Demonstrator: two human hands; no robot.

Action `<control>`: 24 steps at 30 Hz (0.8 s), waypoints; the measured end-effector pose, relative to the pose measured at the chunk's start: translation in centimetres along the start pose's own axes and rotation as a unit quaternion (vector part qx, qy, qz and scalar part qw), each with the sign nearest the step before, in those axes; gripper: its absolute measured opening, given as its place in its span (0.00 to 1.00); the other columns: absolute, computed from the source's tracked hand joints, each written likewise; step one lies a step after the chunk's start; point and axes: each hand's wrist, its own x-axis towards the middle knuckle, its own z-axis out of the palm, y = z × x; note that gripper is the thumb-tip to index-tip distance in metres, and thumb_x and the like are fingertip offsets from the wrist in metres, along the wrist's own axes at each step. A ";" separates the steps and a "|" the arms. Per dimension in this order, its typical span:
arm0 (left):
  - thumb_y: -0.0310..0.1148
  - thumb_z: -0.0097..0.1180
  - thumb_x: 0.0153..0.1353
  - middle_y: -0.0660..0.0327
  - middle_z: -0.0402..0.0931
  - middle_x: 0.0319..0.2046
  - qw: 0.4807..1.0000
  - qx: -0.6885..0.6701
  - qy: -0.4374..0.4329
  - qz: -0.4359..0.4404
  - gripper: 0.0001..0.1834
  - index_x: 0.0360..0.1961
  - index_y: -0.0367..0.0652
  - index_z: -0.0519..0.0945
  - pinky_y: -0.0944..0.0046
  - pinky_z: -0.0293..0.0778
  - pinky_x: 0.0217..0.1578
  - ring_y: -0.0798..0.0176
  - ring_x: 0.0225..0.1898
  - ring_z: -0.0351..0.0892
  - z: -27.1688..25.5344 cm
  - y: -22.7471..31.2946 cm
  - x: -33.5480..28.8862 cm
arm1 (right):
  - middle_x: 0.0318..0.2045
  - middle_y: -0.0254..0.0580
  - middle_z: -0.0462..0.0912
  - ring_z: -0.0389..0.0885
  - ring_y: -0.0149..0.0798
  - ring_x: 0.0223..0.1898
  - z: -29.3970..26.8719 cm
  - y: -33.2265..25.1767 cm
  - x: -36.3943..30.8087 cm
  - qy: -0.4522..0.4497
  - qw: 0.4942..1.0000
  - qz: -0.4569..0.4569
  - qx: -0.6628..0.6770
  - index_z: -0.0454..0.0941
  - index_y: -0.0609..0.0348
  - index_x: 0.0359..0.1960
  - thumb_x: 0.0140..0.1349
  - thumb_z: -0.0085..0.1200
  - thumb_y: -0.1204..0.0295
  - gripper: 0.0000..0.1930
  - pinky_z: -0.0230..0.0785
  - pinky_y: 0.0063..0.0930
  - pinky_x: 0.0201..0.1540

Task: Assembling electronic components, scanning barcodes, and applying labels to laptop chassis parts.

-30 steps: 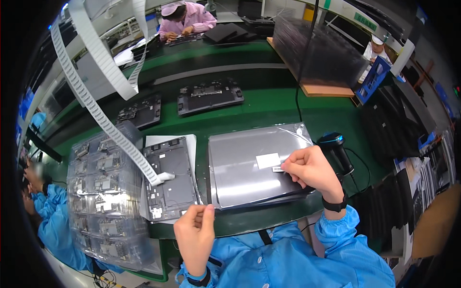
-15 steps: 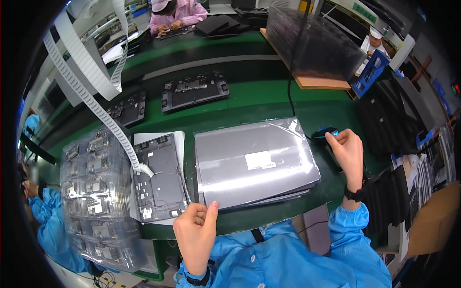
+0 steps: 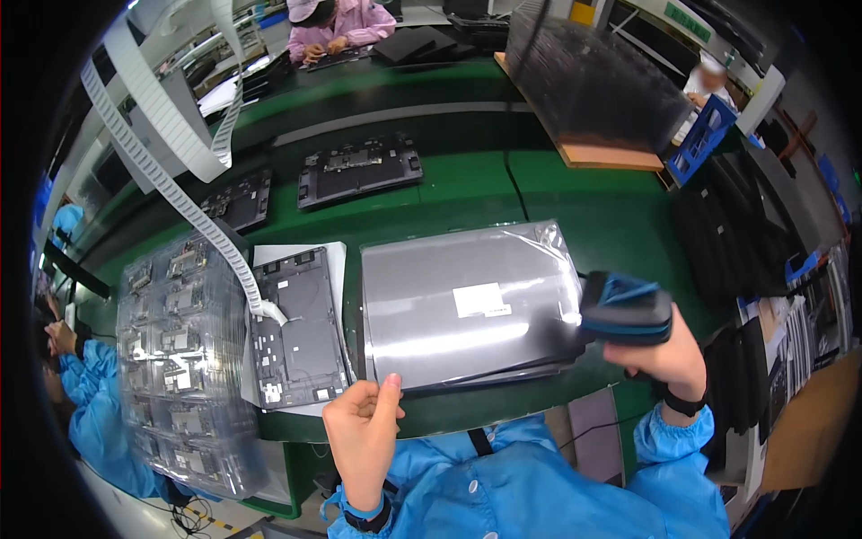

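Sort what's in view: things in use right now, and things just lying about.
In use, it seems:
black-and-blue handheld scanner, in the right hand
film-covered panel stack with white labels, left hand by its near left corner

Apparently lying about:
dark device shell, left of the stack
clear trays with circuit boards
wooden board at the back

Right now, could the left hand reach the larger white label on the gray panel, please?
Probably yes: the left hand is by a corner of the gray panel, with nothing visible blocking the larger white label.
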 end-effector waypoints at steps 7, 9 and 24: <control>0.34 0.65 0.67 0.62 0.78 0.17 0.999 -0.044 0.020 -0.023 0.16 0.27 0.31 0.81 0.75 0.65 0.18 0.76 0.17 0.73 0.8 1.6 -0.4 | 0.29 0.48 0.86 0.81 0.37 0.29 2.0 -3.3 1.3 -0.107 0.978 -0.149 -0.101 0.82 0.69 0.39 0.45 0.67 0.79 0.17 0.75 0.33 0.39; 0.33 0.66 0.67 0.62 0.78 0.18 0.997 -0.059 0.035 -0.025 0.16 0.28 0.31 0.80 0.75 0.65 0.18 0.75 0.17 0.73 1.4 1.8 -0.7 | 0.28 0.46 0.86 0.81 0.36 0.28 1.6 -2.4 1.8 -0.112 0.975 -0.165 -0.096 0.82 0.68 0.40 0.46 0.68 0.79 0.17 0.75 0.32 0.37; 0.26 0.60 0.67 0.42 0.76 0.49 0.968 -0.094 0.113 0.202 0.25 0.57 0.29 0.60 0.58 0.67 0.58 0.55 0.52 0.76 6.3 4.1 1.4 | 0.37 0.38 0.89 0.85 0.29 0.39 2.8 3.6 4.8 0.093 0.969 -0.184 0.137 0.84 0.68 0.44 0.53 0.70 0.81 0.16 0.76 0.26 0.45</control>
